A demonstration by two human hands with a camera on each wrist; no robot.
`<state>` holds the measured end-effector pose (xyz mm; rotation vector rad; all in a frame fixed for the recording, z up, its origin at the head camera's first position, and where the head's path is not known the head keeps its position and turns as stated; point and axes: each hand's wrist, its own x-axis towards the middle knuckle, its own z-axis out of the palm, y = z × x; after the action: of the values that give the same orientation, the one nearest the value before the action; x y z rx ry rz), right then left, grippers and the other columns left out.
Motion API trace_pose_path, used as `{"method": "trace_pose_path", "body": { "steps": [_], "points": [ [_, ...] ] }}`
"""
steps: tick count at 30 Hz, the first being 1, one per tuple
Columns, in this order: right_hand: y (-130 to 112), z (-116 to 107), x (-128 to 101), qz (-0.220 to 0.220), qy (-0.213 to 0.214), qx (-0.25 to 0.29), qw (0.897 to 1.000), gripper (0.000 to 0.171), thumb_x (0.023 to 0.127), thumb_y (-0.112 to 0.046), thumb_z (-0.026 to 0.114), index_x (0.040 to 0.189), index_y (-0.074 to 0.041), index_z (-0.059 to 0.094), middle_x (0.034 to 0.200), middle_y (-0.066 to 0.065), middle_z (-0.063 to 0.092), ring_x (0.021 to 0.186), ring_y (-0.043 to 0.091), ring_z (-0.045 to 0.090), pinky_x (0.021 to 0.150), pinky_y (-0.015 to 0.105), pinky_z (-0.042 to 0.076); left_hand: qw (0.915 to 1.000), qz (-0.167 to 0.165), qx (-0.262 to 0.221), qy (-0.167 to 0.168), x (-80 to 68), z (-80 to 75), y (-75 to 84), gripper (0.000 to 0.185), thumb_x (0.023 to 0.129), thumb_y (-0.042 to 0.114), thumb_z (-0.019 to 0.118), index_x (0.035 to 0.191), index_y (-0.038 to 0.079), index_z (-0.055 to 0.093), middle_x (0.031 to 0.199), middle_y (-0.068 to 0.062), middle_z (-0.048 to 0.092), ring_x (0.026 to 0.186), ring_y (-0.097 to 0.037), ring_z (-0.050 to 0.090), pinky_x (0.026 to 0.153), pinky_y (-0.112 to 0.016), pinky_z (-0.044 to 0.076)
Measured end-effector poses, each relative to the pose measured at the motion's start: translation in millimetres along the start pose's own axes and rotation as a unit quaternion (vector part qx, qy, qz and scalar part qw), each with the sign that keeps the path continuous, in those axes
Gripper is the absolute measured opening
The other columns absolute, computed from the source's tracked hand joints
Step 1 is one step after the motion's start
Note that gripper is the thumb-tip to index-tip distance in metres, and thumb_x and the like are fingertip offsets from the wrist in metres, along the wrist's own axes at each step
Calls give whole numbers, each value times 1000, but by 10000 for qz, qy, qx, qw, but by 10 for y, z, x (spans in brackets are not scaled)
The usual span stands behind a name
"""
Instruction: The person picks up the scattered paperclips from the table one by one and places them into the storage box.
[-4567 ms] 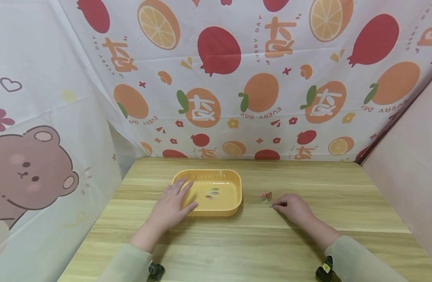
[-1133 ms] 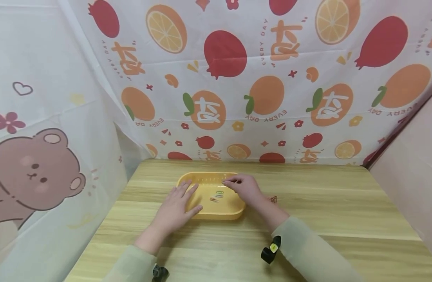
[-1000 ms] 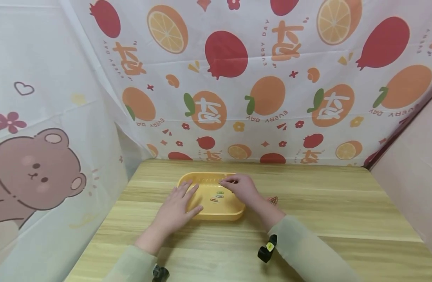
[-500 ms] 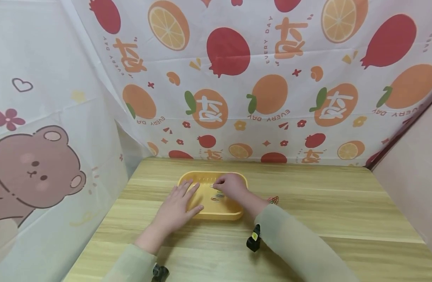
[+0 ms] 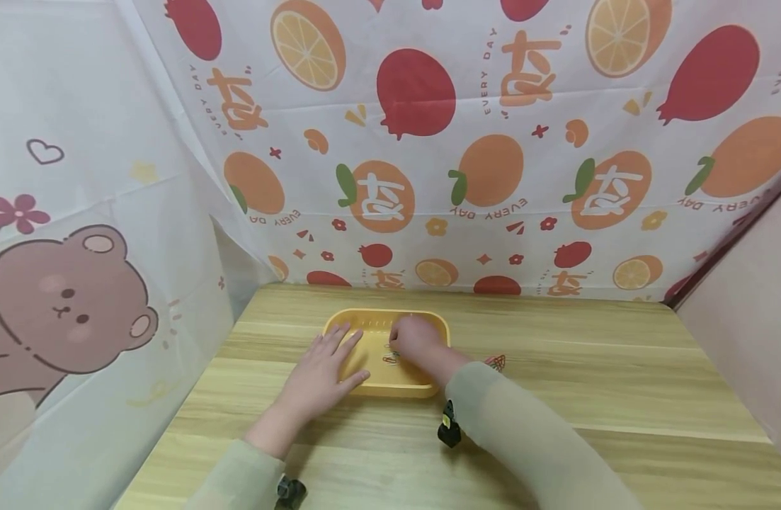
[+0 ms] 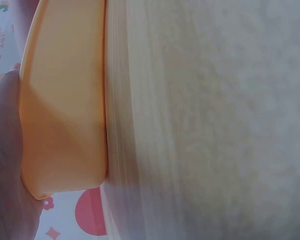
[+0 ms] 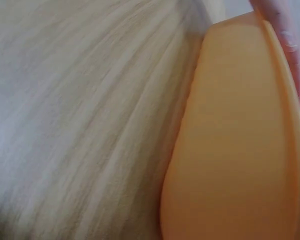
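A shallow yellow plastic tray (image 5: 396,391) stands on the wooden table. Spread over its left rim, my left hand (image 5: 316,372) rests with fingers straight and thumb at the near edge. In the left wrist view that hand (image 6: 5,165) lies along the rim, beside the tray's outer wall (image 6: 65,110). My right hand (image 5: 420,341) is low inside the tray, thumb and forefinger pinching a small paper clip (image 5: 386,346). Several coloured paper clips (image 5: 389,359) lie on the tray floor just below, partly covered by the fingers. The right wrist view shows mostly the tray's outside wall (image 7: 235,130).
A small pile of red and other coloured paper clips (image 5: 496,363) lies right of the tray, partly behind the right forearm. Fruit-printed cloth (image 5: 492,170) hangs behind the table's far edge, and a bear-printed cloth (image 5: 71,304) on the left.
My right hand has gone from the pile on the right into the tray with a paper clip, then moved left and lower. The left hand has stayed on the rim.
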<state>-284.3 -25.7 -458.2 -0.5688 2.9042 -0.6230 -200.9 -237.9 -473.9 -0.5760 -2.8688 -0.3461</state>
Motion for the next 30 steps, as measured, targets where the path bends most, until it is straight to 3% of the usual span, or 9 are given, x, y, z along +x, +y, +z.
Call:
{"method": "trace_pose_path", "body": {
  "steps": [7,15,21,30],
  "points": [
    [-1,44,5,-29,-1,-324,9995,11,87,-17,70,81,-21,78,81,-11,70,77,9,60,72,28,54,10000,-3,5,-38,-4,-14,6,80,93,67,50,155,20,36,162,-9,28,149,-30,22,122,-51,14],
    [16,84,24,-47,77,-281,9996,12,87,-17,69,83,-22,79,84,-11,71,80,9,63,72,28,55,10000,2,-27,-38,3,-6,6,79,93,64,54,155,19,36,162,-9,28,149,-30,22,122,-51,13],
    [28,68,0,-83,197,-32,9998,11,90,-20,69,90,-20,80,92,-9,72,89,12,65,80,31,55,10000,-5,-5,-42,6,-4,8,79,93,64,54,155,19,36,162,-9,28,149,-29,21,122,-50,12],
    [28,-32,-69,9,372,693,9969,12,91,-27,73,98,-19,79,88,-8,68,81,9,58,76,28,52,10000,28,61,-8,12,-1,8,80,93,68,50,155,18,37,161,-10,28,149,-30,22,121,-53,16]
  ]
}}
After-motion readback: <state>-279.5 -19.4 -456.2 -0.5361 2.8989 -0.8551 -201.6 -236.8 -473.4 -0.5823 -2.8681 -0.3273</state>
